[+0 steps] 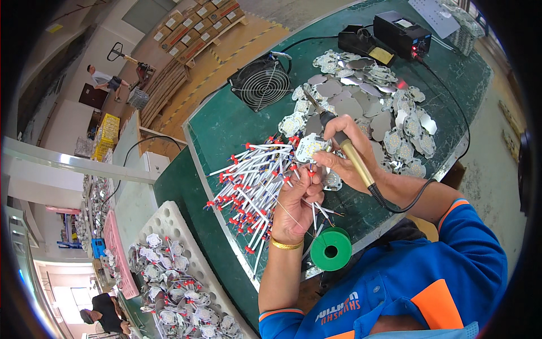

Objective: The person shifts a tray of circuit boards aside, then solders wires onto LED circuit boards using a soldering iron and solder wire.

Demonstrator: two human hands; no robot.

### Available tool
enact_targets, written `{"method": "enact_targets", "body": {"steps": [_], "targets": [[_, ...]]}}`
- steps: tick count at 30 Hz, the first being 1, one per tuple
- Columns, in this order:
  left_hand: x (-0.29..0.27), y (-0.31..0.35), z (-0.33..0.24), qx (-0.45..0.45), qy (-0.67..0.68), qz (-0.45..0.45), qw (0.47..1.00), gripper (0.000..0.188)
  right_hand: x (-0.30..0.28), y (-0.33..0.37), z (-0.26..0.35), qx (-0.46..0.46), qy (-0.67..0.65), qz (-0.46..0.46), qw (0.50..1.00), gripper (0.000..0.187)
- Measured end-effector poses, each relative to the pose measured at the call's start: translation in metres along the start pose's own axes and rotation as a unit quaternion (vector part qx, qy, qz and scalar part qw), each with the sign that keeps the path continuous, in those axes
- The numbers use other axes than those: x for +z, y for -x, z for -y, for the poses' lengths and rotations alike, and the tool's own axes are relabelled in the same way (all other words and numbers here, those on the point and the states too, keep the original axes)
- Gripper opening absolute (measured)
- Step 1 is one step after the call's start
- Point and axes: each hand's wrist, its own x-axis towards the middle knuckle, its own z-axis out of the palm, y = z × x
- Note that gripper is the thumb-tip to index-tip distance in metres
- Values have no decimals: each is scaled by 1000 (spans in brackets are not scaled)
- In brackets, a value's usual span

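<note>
My right hand is closed around a soldering iron with a gold handle, its tip pointing up and away from me. The thumb and fingertips of that hand also touch a white LED board. Just below the board, my left hand is closed, its fingertips pinching a short white cable with a red end. Several more cables stick out under that hand. Beside it lies a heap of white cables with red ends. A green solder spool stands near the table's front edge.
LED boards and grey metal plates are piled beyond my hands. Behind them stand a fan, an iron stand and a black soldering station. A white foam tray with boards lies left. Two people are in the background.
</note>
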Motion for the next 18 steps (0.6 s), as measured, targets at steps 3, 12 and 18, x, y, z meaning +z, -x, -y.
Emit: {"method": "enact_targets", "body": {"steps": [3,12,18], "targets": [[-3,-1,1,-27,79,6,996,15,1,4,-3,-64,56,-3,996,34],[-11,-2,4,28,2,-13,1000,16,4,8,-2,-194,77,19,978,31],[11,3,1,161,-157,-54,973,18,-1,-2,2,-112,77,-45,990,29]]}}
